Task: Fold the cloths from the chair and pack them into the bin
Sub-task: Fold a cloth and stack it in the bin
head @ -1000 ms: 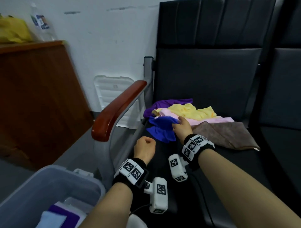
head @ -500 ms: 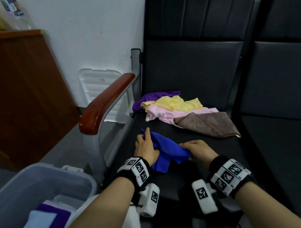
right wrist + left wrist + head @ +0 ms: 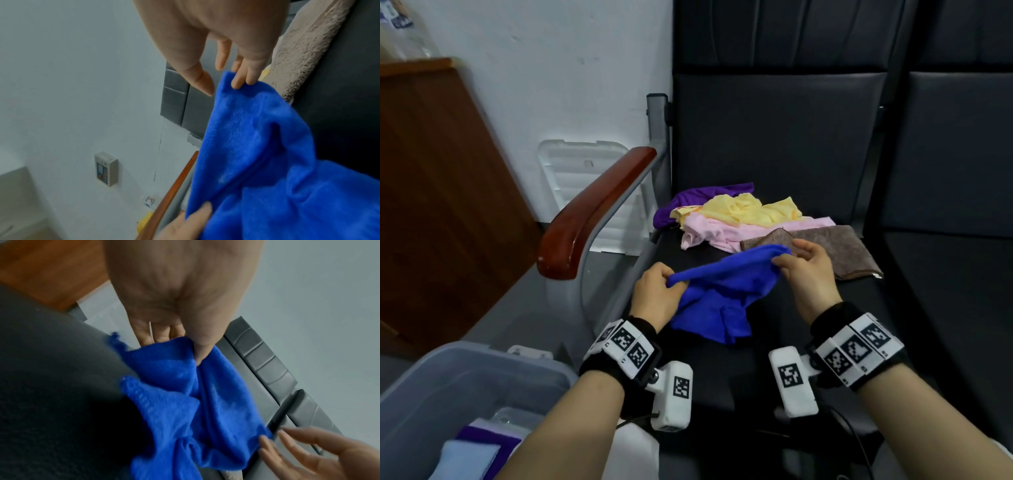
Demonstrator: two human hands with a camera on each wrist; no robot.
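While the bin (image 3: 465,373) at the near left already holds folded cloths, at least a purple one (image 3: 493,442) and a pale blue one (image 3: 465,459), most of the job looks still to come. Just beyond it, over the front of the chair seat (image 3: 774,377), both hands work one blue cloth (image 3: 715,298): the left hand (image 3: 657,294) has thumb and fingers curled round its left edge, and the right hand (image 3: 808,274) pinches the upper right edge between thumb and fingers, the remaining fingers spread loosely. The cloth is stretched between them, its lower part crumpled and drooping onto the seat, so I judge folding has not properly begun; it is being opened out.

Farther back on the seat lie four unfolded cloths in a loose pile: one brown (image 3: 825,246), one pink (image 3: 722,233), one yellow (image 3: 750,209) and one purple (image 3: 688,202) at the rear. That leaves five cloths to fold and pack, counting the blue one.
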